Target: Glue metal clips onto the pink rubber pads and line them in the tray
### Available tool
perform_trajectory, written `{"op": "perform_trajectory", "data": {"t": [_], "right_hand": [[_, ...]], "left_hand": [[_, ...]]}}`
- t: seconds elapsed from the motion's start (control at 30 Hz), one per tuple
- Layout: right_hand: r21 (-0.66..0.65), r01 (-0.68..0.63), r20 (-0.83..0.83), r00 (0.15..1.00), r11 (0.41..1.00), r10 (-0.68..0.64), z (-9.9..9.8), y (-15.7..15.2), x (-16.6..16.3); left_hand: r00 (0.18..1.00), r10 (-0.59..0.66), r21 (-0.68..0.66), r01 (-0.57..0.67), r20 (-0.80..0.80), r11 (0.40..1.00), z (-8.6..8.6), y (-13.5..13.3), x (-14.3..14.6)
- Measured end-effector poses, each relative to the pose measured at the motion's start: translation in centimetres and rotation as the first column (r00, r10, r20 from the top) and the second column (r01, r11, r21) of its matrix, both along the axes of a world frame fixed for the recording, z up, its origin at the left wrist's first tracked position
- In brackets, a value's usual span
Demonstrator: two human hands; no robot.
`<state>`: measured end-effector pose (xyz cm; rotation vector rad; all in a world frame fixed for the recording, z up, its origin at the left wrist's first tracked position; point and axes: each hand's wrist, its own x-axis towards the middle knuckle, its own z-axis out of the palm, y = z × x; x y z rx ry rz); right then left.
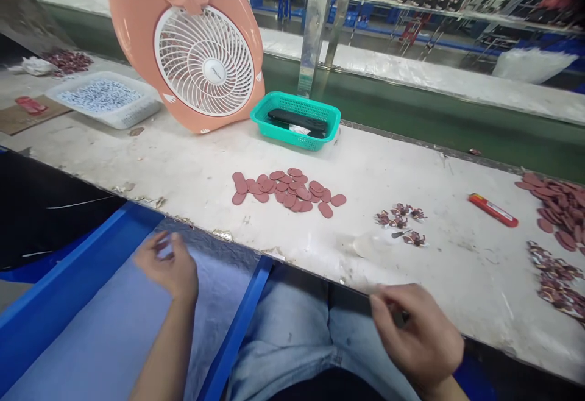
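Note:
My left hand (171, 265) hangs over a blue bin (68, 309) lined with pale sheeting, fingers loosely bent and apart, with nothing visible in it. At the table's front edge my right hand (418, 334) is curled, thumb against the index finger; whatever sits in that pinch is hidden. Several reddish-brown oval pieces (290, 191) lie spread on the white table (192, 169). To their right is a translucent whitish bottle (368, 245), apparently lying down, with a dark tip. Beside the tip are small brown-and-white figure-like pieces (400, 215).
An orange animal-shaped fan (130, 35) stands at the back, beside a green basket (262, 130) holding a black item. At left sits a white basket (130, 117) of small blue-white pieces. A red cutter-like tool (493, 210) and more oval pieces (564, 209) lie at right.

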<state>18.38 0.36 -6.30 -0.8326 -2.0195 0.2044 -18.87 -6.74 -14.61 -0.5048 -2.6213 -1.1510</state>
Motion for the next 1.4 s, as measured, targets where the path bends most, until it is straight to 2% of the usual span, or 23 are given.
{"op": "perform_trajectory", "data": {"t": [0.03,0.07,0.1,0.13,0.17,0.23,0.27,0.37,0.5,0.6,0.67,0.77,0.8,0.83,0.87,0.93,0.97,1.0,1.07,1.13,1.2,1.3,1.4], "right_hand": [[-0.069,0.110,-0.046,0.992,0.992,-0.113,-0.1,0.5,0.2],[-0.151,0.196,-0.054,0.977,0.969,-0.206,-0.1,1.0,0.3],[-0.221,0.253,-0.018,0.964,0.942,-0.264,-0.1,1.5,0.2],[-0.267,0.284,0.046,0.958,0.921,-0.282,0.0,2.0,-0.1],[-0.291,0.291,0.122,0.956,0.911,-0.267,0.2,2.5,-0.5],[-0.291,0.279,0.233,0.949,0.915,-0.215,0.7,3.2,-1.3],[-0.282,0.271,0.255,0.946,0.920,-0.200,0.9,3.5,-1.6],[-0.274,0.254,0.246,0.951,0.928,-0.188,1.2,3.5,-2.0],[-0.296,0.243,0.201,0.961,0.924,-0.188,1.3,3.0,-1.7],[-0.314,0.223,0.179,0.969,0.923,-0.173,1.3,2.9,-1.5],[-0.333,0.197,0.148,0.977,0.922,-0.155,1.2,2.9,-1.4],[-0.381,0.122,0.043,0.993,0.917,-0.114,1.0,2.7,-1.3],[-0.410,0.074,-0.024,0.995,0.909,-0.092,0.9,2.5,-1.3],[-0.452,-0.002,-0.119,0.991,0.892,-0.058,0.9,2.2,-1.3],[-0.500,-0.106,-0.234,0.972,0.859,-0.017,1.0,1.9,-1.5],[-0.587,-0.325,-0.442,0.896,0.742,0.042,1.4,1.1,-2.2],[-0.623,-0.404,-0.503,0.863,0.670,0.052,1.7,0.7,-2.7],[-0.659,-0.454,-0.531,0.845,0.600,0.057,2.1,0.4,-3.2],[-0.715,-0.491,-0.538,0.841,0.498,0.058,2.8,0.0,-4.3],[-0.740,-0.527,-0.565,0.824,0.419,0.038,3.2,-0.2,-5.1],[-0.754,-0.574,-0.612,0.791,0.321,-0.023,3.4,-0.4,-5.6],[-0.738,-0.660,-0.675,0.725,0.142,-0.136,3.1,-0.7,-5.8],[-0.684,-0.729,-0.721,0.667,0.036,-0.191,2.7,-1.2,-5.8]], "left_hand": [[0.995,0.032,0.077,-0.025,-0.094,0.997,1.5,0.0,0.6],[0.984,0.021,0.125,0.001,-0.174,0.992,3.2,0.3,1.0],[0.972,-0.041,0.134,0.073,-0.231,0.988,4.9,0.8,1.4],[0.943,-0.176,0.095,0.210,-0.284,0.973,6.5,1.6,1.7],[0.847,-0.409,-0.025,0.427,-0.339,0.904,8.0,2.4,2.0],[0.729,-0.613,-0.193,0.583,-0.304,0.789,10.2,4.0,2.5],[0.688,-0.679,-0.298,0.612,-0.255,0.732,10.8,4.5,2.8],[0.670,-0.721,-0.468,0.587,-0.177,0.660,10.7,4.2,4.3],[0.639,-0.739,-0.500,0.579,-0.212,0.644,9.1,1.9,6.7],[0.621,-0.744,-0.487,0.584,-0.247,0.649,9.0,1.3,7.5],[0.546,-0.783,-0.468,0.631,-0.299,0.619,9.1,1.5,7.5],[0.334,-0.864,-0.424,0.767,-0.377,0.481,8.8,1.6,7.5],[0.288,-0.877,-0.393,0.809,-0.386,0.438,8.6,1.5,7.8],[0.278,-0.882,-0.342,0.844,-0.381,0.414,8.5,1.3,8.3],[0.314,-0.876,-0.259,0.870,-0.365,0.420,8.5,1.1,9.1],[0.476,-0.852,0.007,0.874,-0.215,0.487,8.9,0.6,11.2],[0.547,-0.834,0.172,0.830,-0.073,0.530,9.4,0.4,12.4],[0.559,-0.820,0.322,0.760,0.121,0.565,9.9,0.2,13.7],[0.444,-0.796,0.524,0.599,0.411,0.605,11.1,-0.1,15.9],[0.322,-0.793,0.618,0.501,0.517,0.606,11.9,-0.3,17.3],[0.275,-0.812,0.666,0.469,0.514,0.580,12.2,-0.4,18.0],[0.235,-0.852,0.718,0.462,0.467,0.521,11.6,-0.7,18.3],[0.184,-0.880,0.757,0.451,0.439,0.472,10.5,-1.0,18.5]]}}
